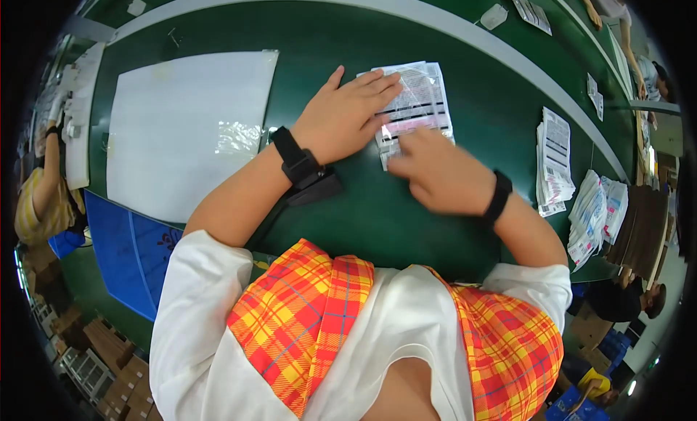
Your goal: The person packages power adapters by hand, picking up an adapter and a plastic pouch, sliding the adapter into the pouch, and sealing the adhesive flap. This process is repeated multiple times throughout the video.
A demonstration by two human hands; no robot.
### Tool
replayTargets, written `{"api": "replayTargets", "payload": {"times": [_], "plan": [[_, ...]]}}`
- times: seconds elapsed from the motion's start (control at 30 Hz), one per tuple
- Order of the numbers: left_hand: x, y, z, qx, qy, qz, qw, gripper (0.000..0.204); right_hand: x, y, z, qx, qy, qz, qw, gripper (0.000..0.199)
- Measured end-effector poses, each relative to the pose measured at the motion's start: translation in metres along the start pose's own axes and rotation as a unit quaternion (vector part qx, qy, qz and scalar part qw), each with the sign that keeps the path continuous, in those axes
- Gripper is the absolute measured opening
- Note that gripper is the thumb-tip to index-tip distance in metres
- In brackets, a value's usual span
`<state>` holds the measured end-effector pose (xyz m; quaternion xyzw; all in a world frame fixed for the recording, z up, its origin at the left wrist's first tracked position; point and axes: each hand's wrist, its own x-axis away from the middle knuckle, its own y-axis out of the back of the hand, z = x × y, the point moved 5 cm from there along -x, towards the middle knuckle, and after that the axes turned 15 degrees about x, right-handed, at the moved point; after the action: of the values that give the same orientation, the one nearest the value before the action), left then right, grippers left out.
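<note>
A flat printed packet (417, 90), with what looks like clear film over a white printed sheet, lies on the green table in front of me. My left hand (348, 116) rests flat on its left side, fingers stretched out and a little apart. At the packet's lower edge is my right hand (446, 174), its fingers bent inward and smeared by motion. Whether the right fingers pinch anything is hidden. Both wrists carry black bands, and a black box-shaped device (308, 177) sits on the left one.
A large white sheet (181, 130) with a clear plastic piece (239, 138) lies at left. To the right are a stack of printed packets (555, 156) and more bundled packets (592, 210). A pale rail (435, 18) crosses the far side. Other people work at both sides.
</note>
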<state>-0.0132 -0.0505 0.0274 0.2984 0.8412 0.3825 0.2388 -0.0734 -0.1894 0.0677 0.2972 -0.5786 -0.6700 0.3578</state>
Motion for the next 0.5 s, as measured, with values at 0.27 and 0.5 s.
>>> {"api": "replayTargets", "payload": {"times": [0.27, 0.5], "plan": [[0.01, 0.008, -0.021, -0.006, 0.042, -0.017, 0.999, 0.059, 0.052, 0.046, -0.133, -0.344, -0.364, -0.022, 0.865, 0.028], [-0.01, 0.005, -0.011, -0.064, -0.03, -0.011, 0.997, 0.055, 0.058, -0.005, -0.334, -0.22, -0.503, -0.271, 0.791, 0.056]]}}
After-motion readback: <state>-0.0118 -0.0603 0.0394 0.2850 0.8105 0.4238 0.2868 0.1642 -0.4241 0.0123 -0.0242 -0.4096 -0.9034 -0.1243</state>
